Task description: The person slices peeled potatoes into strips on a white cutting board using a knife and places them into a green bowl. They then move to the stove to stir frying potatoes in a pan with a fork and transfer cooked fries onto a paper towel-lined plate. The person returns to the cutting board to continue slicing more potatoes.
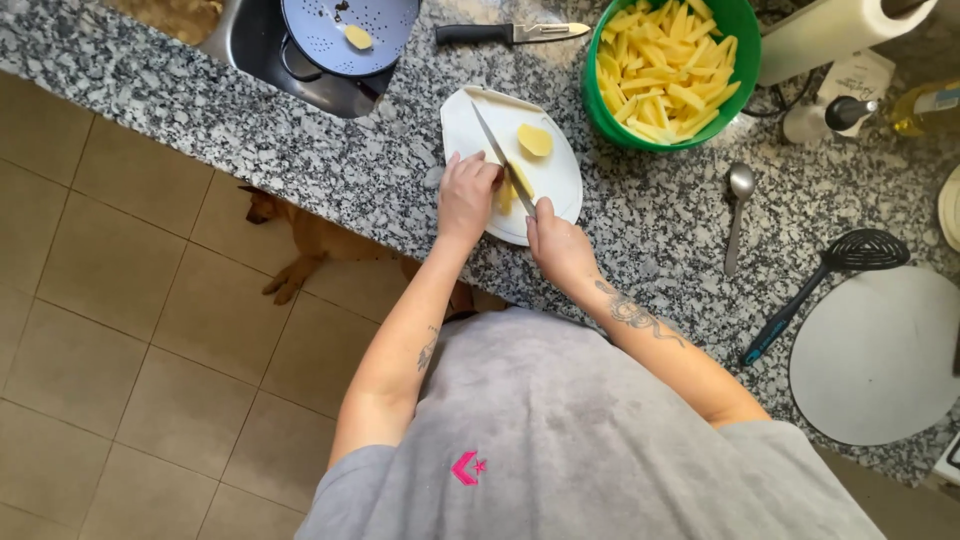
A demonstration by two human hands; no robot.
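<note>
White plastic cutting board (560, 170), rounded in outline, lies on the speckled grey granite counter (660, 215) and reaches close to the counter's near edge. Left hand (467, 195) is closed down over a peeled yellow potato piece (510, 190) at the board's near side, fingers together on top of it. Right hand (558, 245) is clamped on the handle of a long steel knife (497, 152); the blade runs diagonally across the board and meets the potato beside the left fingertips. A second potato half (535, 140) lies free on the board, just beyond the blade.

Bare counter remains to the right of the board, up to a metal spoon (738, 205). Beyond the board stands a green round bowl (745, 50) filled with cut potato sticks. A black-handled knife (510, 33) lies at the far edge, beside a blue perforated colander (350, 30) in the sink. A black slotted spatula (820, 285) lies well to the right. Below the counter edge, a brown dog (320, 240) lies on the tiled floor.
</note>
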